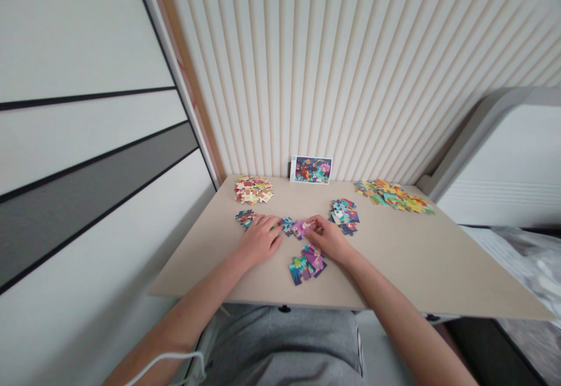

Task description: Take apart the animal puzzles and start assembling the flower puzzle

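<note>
My left hand (263, 238) lies palm down over a row of joined puzzle pieces, its fingers stretched out. Teal and dark pieces (246, 218) show at the left end of this row, and blue ones (287, 226) emerge to the right of the fingertips. With thumb and fingers together, my right hand (328, 237) grips a pink-purple puzzle piece (302, 229) at the row's right end. Its fingers partly cover that piece, and whether it is locked in I cannot tell. Below the right hand lies a loose group of purple and green pieces (308, 264).
A picture card (312, 170) leans upright against the ribbed wall. Piles of pieces lie on the beige table (390, 263): reddish (253, 190) back left, yellow-orange (394, 195) back right, blue (345, 216) beside my right hand. A white cable (175, 355) hangs near my left forearm.
</note>
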Tool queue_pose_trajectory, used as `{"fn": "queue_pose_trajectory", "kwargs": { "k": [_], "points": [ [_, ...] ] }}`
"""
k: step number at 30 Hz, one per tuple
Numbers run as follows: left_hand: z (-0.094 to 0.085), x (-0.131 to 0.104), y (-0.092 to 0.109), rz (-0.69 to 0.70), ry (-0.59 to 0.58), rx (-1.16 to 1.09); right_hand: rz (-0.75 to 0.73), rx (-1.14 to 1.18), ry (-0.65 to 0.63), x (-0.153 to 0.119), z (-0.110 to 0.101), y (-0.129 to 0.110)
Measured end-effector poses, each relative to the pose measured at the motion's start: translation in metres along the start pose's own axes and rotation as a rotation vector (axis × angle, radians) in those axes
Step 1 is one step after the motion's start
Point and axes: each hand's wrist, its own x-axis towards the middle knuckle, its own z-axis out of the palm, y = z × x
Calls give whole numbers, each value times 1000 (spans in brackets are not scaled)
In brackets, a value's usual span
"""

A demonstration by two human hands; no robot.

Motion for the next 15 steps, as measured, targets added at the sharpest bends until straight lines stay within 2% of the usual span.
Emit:
{"fn": "queue_pose_trajectory", "kwargs": {
  "k": [3, 8, 12, 15],
  "points": [
    [0, -1, -2, -9, 1, 3, 22, 80, -2, 2, 1, 4],
    [-3, 1, 1, 11, 31, -24, 63, 223, -75, 3, 8, 3],
    [-4, 2, 4, 90, 22, -42, -22, 238, -105, 5, 19, -6],
    [-3, 2, 5, 75, 20, -37, -79, 230, -149, 8, 25, -11]
  ]
}}
